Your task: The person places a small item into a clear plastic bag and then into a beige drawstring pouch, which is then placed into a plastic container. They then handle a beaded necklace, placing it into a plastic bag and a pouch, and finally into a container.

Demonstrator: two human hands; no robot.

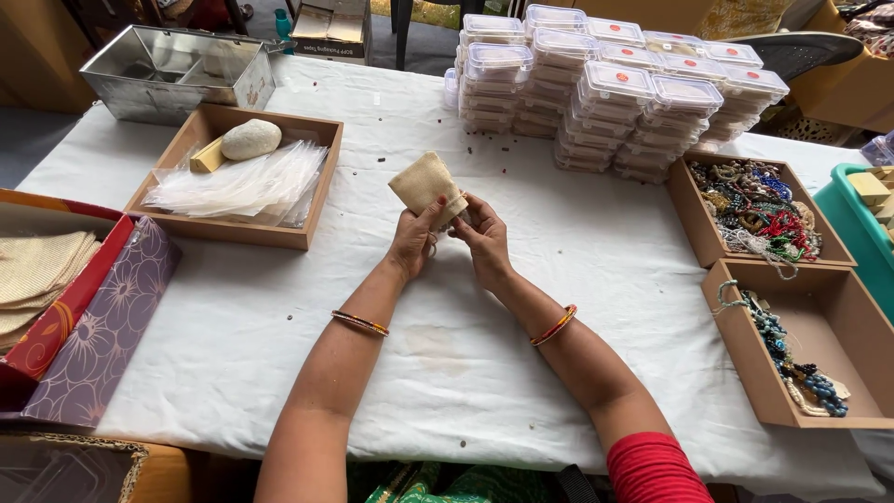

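In the head view, both forearms are reaching forward over the white-covered tabletop (521, 279), wrists bent inward and meeting near its middle. The left hand (413, 237) is pinching the lower edge of a small beige cloth pouch (428, 184), thumb on top. The right hand (481, 237) is gripping the pouch's lower end from the other side, fingers curled. The pouch is tilting up above the tabletop. A wooden tray of clear plastic bags (244, 184) is lying to the left, stacked clear lidded boxes (605, 88) behind, and two bead trays (759, 210) to the right, all well apart from the hands.
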